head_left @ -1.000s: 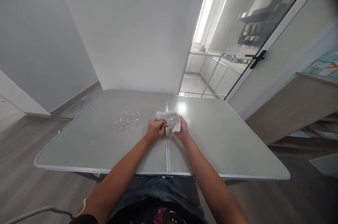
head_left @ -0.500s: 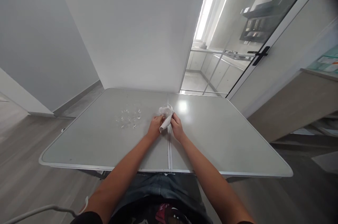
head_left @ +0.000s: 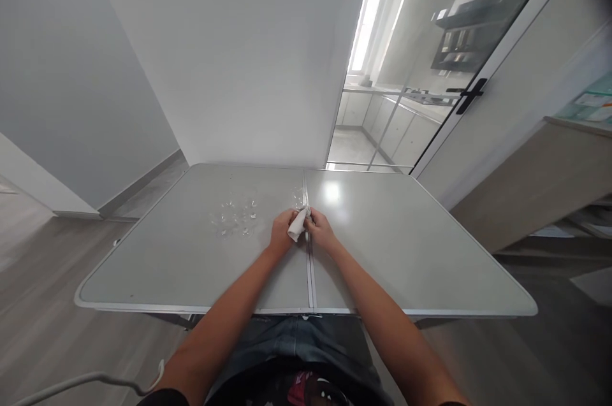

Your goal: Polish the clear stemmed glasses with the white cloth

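Near the table's centre seam, a crumpled white cloth or tissue (head_left: 298, 225) is bunched between my two hands. My left hand (head_left: 281, 231) is closed on its left side. From the right, my right hand (head_left: 321, 229) pinches it with bent fingers. A clear glass-like piece (head_left: 298, 197) shows just beyond the fingertips; its near end is hidden by cloth and fingers, so which hand grips it cannot be made out. To the left, several small clear glass-like pieces (head_left: 228, 218) stand grouped on the table, their outlines faint.
The grey folding table (head_left: 406, 253) has a pale metal rim and a seam down its middle. Behind it rises a white wall (head_left: 248, 74). A glass door (head_left: 406, 62) with a black handle (head_left: 471, 97) is at back right. A white cable (head_left: 95, 378) loops by my left arm.
The cloth, earlier opened out around the clear piece, is now gathered lower and closer between my fingers. More of the clear piece's far part shows bare. My right hand has shifted slightly nearer.
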Demonstrator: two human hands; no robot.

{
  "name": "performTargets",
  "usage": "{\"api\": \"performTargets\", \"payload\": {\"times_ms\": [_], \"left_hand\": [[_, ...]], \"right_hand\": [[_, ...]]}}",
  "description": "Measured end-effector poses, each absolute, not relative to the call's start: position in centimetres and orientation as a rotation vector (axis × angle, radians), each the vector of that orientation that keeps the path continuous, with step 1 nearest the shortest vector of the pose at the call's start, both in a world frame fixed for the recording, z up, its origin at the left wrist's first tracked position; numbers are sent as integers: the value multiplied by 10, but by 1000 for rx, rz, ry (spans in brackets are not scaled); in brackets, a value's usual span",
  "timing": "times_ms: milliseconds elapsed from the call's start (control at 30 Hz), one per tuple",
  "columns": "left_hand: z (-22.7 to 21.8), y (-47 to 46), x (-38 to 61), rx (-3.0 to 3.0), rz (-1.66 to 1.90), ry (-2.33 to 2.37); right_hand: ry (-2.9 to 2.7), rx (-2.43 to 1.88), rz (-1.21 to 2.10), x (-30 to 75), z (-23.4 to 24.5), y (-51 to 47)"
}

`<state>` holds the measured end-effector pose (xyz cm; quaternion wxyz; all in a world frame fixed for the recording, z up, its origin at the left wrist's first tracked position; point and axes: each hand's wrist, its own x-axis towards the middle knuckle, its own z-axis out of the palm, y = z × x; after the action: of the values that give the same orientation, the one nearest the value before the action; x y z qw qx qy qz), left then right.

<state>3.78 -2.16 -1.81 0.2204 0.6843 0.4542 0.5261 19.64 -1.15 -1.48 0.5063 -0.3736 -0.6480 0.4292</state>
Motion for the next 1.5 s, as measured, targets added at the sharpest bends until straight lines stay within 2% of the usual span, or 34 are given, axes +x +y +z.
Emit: {"api": "performTargets", "payload": {"times_ms": [133, 233, 367, 533, 600, 733, 833, 933, 1067, 1200, 1300, 1433, 1500], "left_hand": [[-15, -18, 36, 1422, 1659, 1167], [-14, -15, 37, 1193, 1560, 788], [-12, -16, 39, 1063, 1299, 466], [-13, -15, 37, 1053, 1349, 507], [-16, -12, 36, 1028, 1373, 546], [-23, -6, 34, 1003, 1402, 597], [-25, -4, 34, 986, 1377, 572], [-23, -3, 35, 965, 1356, 555], [-17, -7, 34, 988, 1357, 566], [-15, -9, 33, 1034, 1357, 552], [-17, -6, 33, 981, 1386, 543], [-19, -1, 32, 923, 1452, 545], [-19, -1, 32, 922, 1461, 537]], "right_hand": [[-1364, -855, 1294, 197, -14, -14], [-1211, -851, 1478, 194, -17, -17], [-1160, -838, 1496, 195, -17, -19], [-1312, -865, 1491, 198, -9, -19], [-1464, -884, 1330, 197, -8, -19], [-1728, -1070, 731, 196, -9, -18], [-1802, -1121, 615, 197, -11, -18], [-1717, -1067, 859, 198, -10, -19], [-1364, -845, 1513, 200, -3, -22], [-1156, -830, 1675, 201, 2, -24], [-1329, -898, 1439, 199, 1, -23], [-1750, -1071, 697, 197, -2, -22], [-1869, -1120, 456, 197, -3, -23]]}}
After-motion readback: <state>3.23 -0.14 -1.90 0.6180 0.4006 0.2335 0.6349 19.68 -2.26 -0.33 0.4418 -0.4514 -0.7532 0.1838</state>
